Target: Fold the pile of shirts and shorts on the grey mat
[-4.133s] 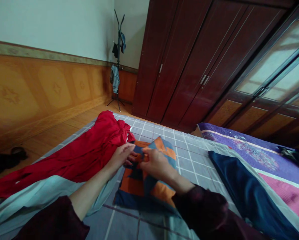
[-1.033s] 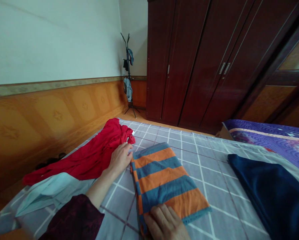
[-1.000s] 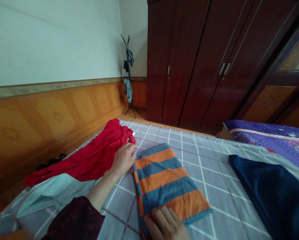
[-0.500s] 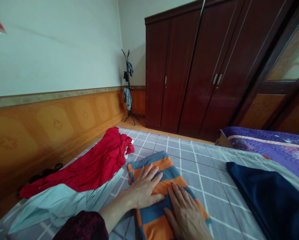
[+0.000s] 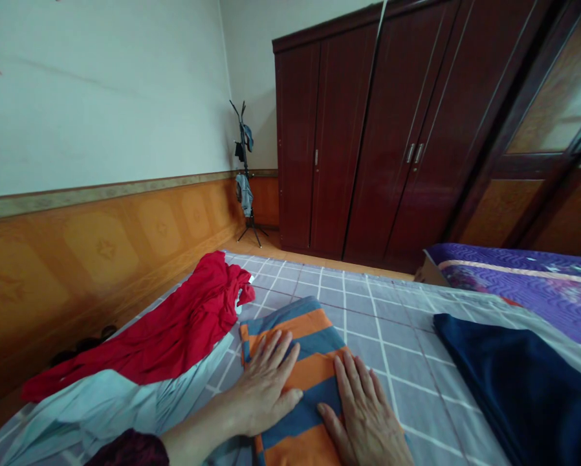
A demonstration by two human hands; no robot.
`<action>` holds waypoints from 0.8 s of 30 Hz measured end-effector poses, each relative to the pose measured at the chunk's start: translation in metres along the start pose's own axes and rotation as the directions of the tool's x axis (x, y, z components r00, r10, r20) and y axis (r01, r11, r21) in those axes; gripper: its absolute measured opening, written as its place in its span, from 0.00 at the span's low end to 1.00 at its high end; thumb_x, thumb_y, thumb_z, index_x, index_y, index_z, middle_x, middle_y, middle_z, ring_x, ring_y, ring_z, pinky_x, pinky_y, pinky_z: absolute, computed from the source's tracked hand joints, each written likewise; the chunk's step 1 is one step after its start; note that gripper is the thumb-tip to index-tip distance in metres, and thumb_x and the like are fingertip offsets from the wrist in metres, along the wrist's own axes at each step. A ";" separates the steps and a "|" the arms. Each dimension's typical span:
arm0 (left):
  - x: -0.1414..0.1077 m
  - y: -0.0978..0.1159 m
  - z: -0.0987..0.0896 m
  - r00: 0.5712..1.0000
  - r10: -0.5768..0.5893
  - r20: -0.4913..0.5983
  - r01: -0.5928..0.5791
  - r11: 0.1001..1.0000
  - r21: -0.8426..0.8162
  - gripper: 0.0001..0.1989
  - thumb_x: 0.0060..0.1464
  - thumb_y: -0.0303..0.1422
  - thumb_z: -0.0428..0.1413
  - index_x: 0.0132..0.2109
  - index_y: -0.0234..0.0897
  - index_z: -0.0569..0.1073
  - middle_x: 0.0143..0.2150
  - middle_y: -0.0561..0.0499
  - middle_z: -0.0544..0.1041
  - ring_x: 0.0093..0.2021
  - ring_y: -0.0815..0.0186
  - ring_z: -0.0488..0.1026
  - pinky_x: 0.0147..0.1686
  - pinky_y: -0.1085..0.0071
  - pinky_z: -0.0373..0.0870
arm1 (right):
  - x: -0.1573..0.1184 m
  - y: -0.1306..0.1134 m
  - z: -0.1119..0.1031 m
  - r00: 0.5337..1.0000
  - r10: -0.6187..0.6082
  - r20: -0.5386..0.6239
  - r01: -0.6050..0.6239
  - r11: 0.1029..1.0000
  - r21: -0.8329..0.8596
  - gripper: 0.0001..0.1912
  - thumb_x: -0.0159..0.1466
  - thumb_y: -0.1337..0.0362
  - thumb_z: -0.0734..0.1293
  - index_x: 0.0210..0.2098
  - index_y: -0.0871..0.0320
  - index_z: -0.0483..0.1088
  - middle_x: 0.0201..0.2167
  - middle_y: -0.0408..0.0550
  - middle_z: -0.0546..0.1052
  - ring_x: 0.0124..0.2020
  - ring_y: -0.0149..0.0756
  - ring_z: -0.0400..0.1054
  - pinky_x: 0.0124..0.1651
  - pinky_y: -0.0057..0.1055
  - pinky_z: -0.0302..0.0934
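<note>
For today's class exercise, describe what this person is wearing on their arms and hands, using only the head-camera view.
The left hand and right hand are bare, with no gloves or watch showing. A dark maroon sleeve stops short of the left wrist, leaving the left forearm uncovered. The right sleeve is out of view.
</note>
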State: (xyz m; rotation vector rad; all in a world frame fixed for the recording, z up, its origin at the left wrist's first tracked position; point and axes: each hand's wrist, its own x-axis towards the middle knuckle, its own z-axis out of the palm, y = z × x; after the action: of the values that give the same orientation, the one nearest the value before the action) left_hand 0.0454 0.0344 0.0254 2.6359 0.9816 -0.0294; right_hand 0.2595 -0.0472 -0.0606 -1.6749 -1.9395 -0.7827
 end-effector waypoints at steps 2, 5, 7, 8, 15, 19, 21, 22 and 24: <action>0.000 0.002 -0.008 1.000 -0.008 -0.023 0.008 1.000 0.001 0.34 0.64 0.47 0.40 0.69 0.35 0.44 0.71 0.41 0.35 0.70 0.50 0.31 0.65 0.45 0.39 | -0.002 -0.001 -0.003 1.000 0.021 -0.014 -0.021 1.000 0.003 0.41 0.64 0.43 0.57 0.66 0.67 0.49 0.61 0.63 0.63 0.61 0.56 0.56 0.58 0.50 0.51; 0.020 0.017 -0.019 0.986 0.149 -0.073 -0.150 0.989 -0.016 0.29 0.66 0.43 0.38 0.69 0.40 0.44 0.71 0.47 0.43 0.70 0.56 0.35 0.67 0.50 0.39 | 0.002 -0.005 -0.007 0.999 0.038 -0.005 -0.038 0.999 0.018 0.42 0.65 0.44 0.57 0.67 0.69 0.45 0.61 0.65 0.62 0.62 0.56 0.55 0.58 0.50 0.52; 0.042 0.027 -0.020 0.963 0.263 -0.057 -0.265 0.964 -0.026 0.28 0.66 0.42 0.37 0.69 0.42 0.46 0.71 0.49 0.46 0.70 0.59 0.37 0.67 0.51 0.39 | 0.005 -0.006 -0.009 0.999 0.035 0.002 -0.035 0.999 0.021 0.42 0.65 0.45 0.57 0.67 0.69 0.44 0.61 0.65 0.62 0.63 0.56 0.54 0.58 0.49 0.52; 0.053 0.031 -0.018 0.955 0.293 -0.039 -0.294 0.955 -0.027 0.27 0.66 0.43 0.37 0.69 0.41 0.47 0.71 0.49 0.47 0.70 0.59 0.38 0.67 0.51 0.39 | 0.006 -0.006 -0.010 0.999 0.035 0.002 -0.035 0.999 0.017 0.42 0.65 0.46 0.57 0.67 0.69 0.44 0.61 0.66 0.62 0.62 0.56 0.54 0.58 0.49 0.53; 0.097 0.003 -0.002 0.963 0.257 -0.085 -0.250 0.965 0.079 0.31 0.64 0.49 0.37 0.69 0.41 0.47 0.71 0.49 0.44 0.70 0.58 0.38 0.66 0.51 0.36 | 0.007 -0.006 -0.018 0.999 0.041 0.035 -0.040 0.999 -0.008 0.46 0.64 0.44 0.58 0.67 0.71 0.41 0.60 0.69 0.64 0.61 0.58 0.57 0.57 0.48 0.54; 0.098 -0.009 -0.004 0.975 0.119 -0.186 -0.098 0.988 0.121 0.29 0.64 0.44 0.40 0.68 0.41 0.49 0.70 0.49 0.50 0.70 0.56 0.41 0.66 0.49 0.36 | 0.010 -0.007 -0.025 0.994 0.053 0.091 -0.054 0.998 0.012 0.44 0.64 0.46 0.59 0.67 0.70 0.42 0.62 0.66 0.61 0.63 0.57 0.53 0.59 0.49 0.53; 0.098 -0.003 -0.003 0.966 0.122 -0.229 -0.096 0.988 0.124 0.27 0.65 0.40 0.40 0.68 0.40 0.50 0.70 0.49 0.52 0.70 0.56 0.41 0.66 0.49 0.37 | 0.012 -0.008 -0.028 0.991 0.046 0.124 -0.051 0.998 0.032 0.42 0.64 0.48 0.59 0.67 0.69 0.43 0.64 0.65 0.58 0.65 0.56 0.50 0.60 0.48 0.52; 0.098 0.002 -0.002 0.960 0.160 -0.229 -0.134 0.983 0.126 0.26 0.65 0.39 0.40 0.68 0.40 0.51 0.70 0.49 0.52 0.70 0.57 0.42 0.66 0.50 0.38 | 0.013 -0.008 -0.029 0.990 0.041 0.137 -0.047 0.998 0.042 0.41 0.64 0.49 0.59 0.67 0.69 0.43 0.64 0.64 0.56 0.65 0.55 0.49 0.60 0.48 0.53; 0.100 0.011 0.002 0.949 0.252 -0.191 -0.229 0.964 0.133 0.25 0.65 0.38 0.40 0.67 0.42 0.51 0.70 0.50 0.52 0.70 0.59 0.41 0.66 0.53 0.39 | 0.013 -0.008 -0.031 0.987 0.035 0.159 -0.045 0.997 0.061 0.40 0.65 0.51 0.58 0.67 0.69 0.44 0.65 0.64 0.55 0.66 0.54 0.48 0.60 0.47 0.54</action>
State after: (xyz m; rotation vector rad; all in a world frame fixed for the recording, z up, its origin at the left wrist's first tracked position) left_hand 0.1284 0.0893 0.0137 2.8873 0.7283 0.2596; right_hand 0.2484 -0.0595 -0.0303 -1.7782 -2.0066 -0.5821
